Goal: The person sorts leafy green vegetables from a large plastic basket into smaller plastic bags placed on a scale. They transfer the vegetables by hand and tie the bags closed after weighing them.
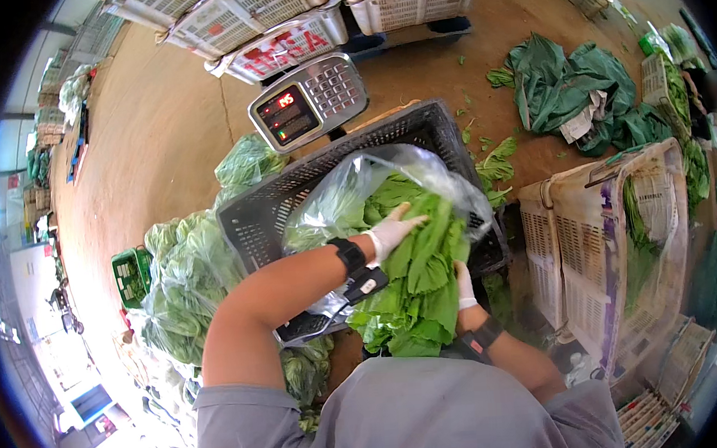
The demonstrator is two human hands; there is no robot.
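Note:
My left hand [391, 234], in a white glove, lies on top of a big bunch of leafy greens [426, 269], its fingers spread over the stalks. My right hand [464, 286], also gloved, is at the lower right side of the bunch, mostly hidden by leaves. The upper part of the bunch is at the mouth of a clear plastic bag [332, 204] that holds more greens. This bag rests in a black plastic crate [253, 206]. Beyond the crate stands a weighing scale's display unit [308, 102] with lit red digits and a keypad.
Bagged greens [192, 277] are piled left of the crate. White slatted crates [247, 21] are stacked ahead, and others [588, 253] stand at the right. A green tarp-like sheet [572, 88] and loose leaves [495, 166] lie on the floor. A person [704, 95] is at the far right.

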